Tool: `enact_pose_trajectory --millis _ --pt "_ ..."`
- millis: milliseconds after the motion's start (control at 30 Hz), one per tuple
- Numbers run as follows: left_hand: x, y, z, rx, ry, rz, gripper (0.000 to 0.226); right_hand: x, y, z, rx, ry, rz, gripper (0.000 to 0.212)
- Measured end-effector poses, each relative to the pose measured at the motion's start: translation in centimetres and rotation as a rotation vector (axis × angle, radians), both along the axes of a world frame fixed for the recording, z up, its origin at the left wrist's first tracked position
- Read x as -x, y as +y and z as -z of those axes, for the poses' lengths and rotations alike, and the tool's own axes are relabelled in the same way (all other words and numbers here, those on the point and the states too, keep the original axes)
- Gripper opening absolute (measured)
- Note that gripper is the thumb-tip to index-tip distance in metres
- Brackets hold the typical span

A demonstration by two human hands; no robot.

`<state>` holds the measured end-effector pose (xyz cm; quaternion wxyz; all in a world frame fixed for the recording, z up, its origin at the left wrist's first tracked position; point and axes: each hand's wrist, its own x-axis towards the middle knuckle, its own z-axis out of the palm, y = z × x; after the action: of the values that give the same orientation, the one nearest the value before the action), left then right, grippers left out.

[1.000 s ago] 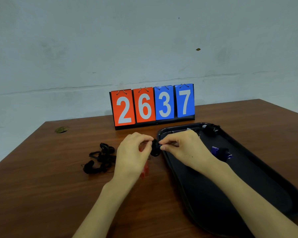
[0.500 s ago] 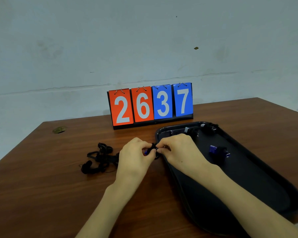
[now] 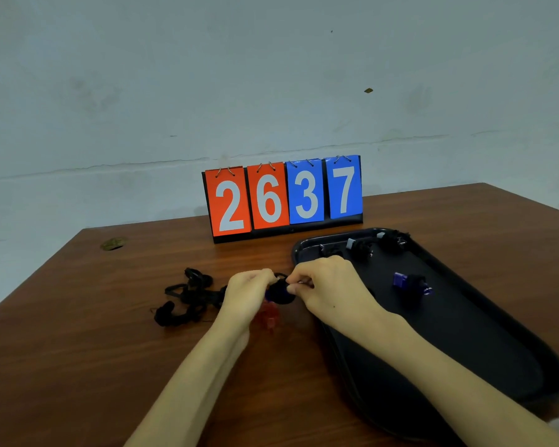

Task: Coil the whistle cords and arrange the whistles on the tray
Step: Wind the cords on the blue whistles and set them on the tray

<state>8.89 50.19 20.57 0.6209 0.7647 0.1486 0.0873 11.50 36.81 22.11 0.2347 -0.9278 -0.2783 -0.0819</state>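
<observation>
Coil [image 3: 279, 293] I'm winding looks fatter now; red whistle [image 3: 269, 314] shows again under my left hand [image 3: 249, 295].

Wooden table [image 3: 78, 366]: black tray [image 3: 465, 350] right, flip scoreboard [image 3: 284, 196] at back, tangled black cords [image 3: 171, 314] centre-left, red whistle [image 3: 270, 316] nearby.
</observation>
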Motion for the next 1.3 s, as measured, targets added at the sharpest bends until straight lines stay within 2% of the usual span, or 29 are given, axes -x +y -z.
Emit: enact_pose_trajectory --millis 67,200,333,433,567,633,733,800,867,1000,1300 --pt "0.0 -0.2 -0.1 0.003 0.008 0.056 0.022 0.0 -0.1 0.0 -0.008 0.002 -0.001 0.021" --pt "-0.1 -0.2 0.3 -0.198 -0.117 0.046 0.006 -0.3 -0.4 0.0 -0.039 0.032 0.015 0.018" --pt "-0.3 0.4 0.6 -0.447 -0.235 -0.006 0.009 -0.3 -0.4 0.1 -0.064 0.041 0.025 0.019" --pt "-0.3 0.5 0.5 -0.654 -0.31 0.047 0.009 -0.5 -0.5 0.1 -0.064 0.056 0.038 0.02" --pt "-0.4 1.1 0.4 -0.867 -0.401 0.161 0.022 -0.6 -0.7 -0.1 -0.083 0.054 0.046 0.019" --pt "-0.2 1.0 0.5 -0.94 -0.462 0.189 0.019 -0.6 -0.8 -0.1 -0.087 0.049 0.042 0.018" --pt "-0.2 0.8 0.5 -0.739 -0.486 0.042 0.004 -0.4 -0.6 -0.3 -0.089 0.046 0.011 0.017" --pt "-0.4 0.8 0.5 -0.541 -0.437 -0.038 0.008 -0.2 -0.5 -0.4 -0.117 0.033 -0.021 0.017" --pt "-0.4 0.8 0.5 -0.423 -0.418 -0.027 0.006 0.0 -0.5 -0.5 -0.132 0.012 -0.055 0.018" --pt "-0.2 0.7 0.5 -0.419 -0.455 -0.038 0.007 0.5 -0.2 -0.5 -0.186 0.021 -0.113 0.018" --pt "-0.1 0.6 0.4 -0.255 -0.442 -0.191 0.009 0.5 0.1 -0.4 -0.349 0.086 -0.115 0.013"
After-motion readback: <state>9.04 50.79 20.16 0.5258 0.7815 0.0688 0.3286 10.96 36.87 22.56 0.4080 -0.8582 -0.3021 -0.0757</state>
